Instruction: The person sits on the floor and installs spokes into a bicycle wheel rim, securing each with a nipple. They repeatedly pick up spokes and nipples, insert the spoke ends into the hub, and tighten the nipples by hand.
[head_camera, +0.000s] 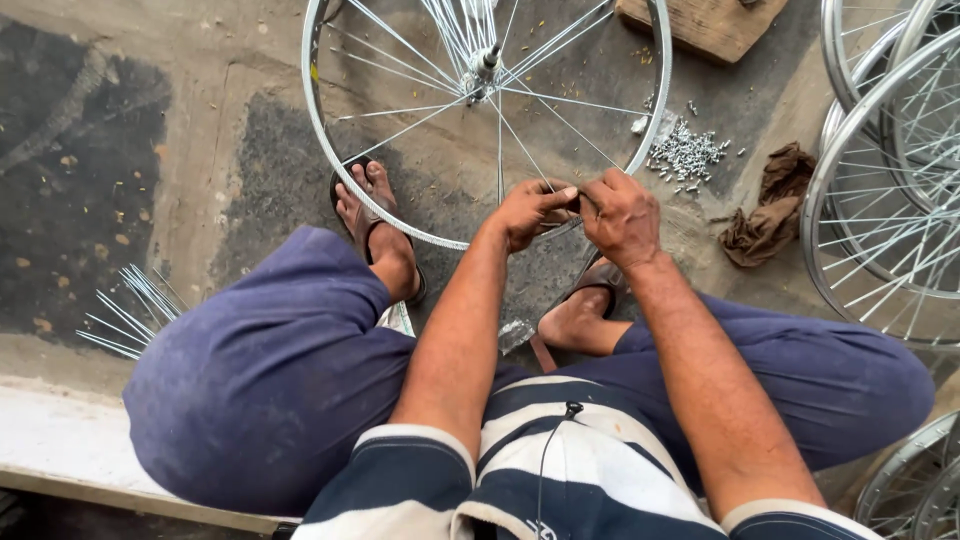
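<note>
A seated person is bending over a silver bicycle wheel (400, 215) that is lying roughly flat on the concrete floor (240, 100), just ahead of the sandalled feet. Its hub (485, 68) and axle are pointing up toward the camera, and the spokes are fanning outward to the rim. Both hands are meeting at the near edge of the rim: the left hand (528, 210) is pinching at the rim, and the right hand (620, 215) is clenching around something small, too hidden to tell. A pile of small metal nipples (685, 153) is lying beside the wheel, near a brown rag (768, 205). Loose spokes (135, 310) are lying to the left, their long axes pointing up and right. More wheels (890, 200) are stacking at the right.
</note>
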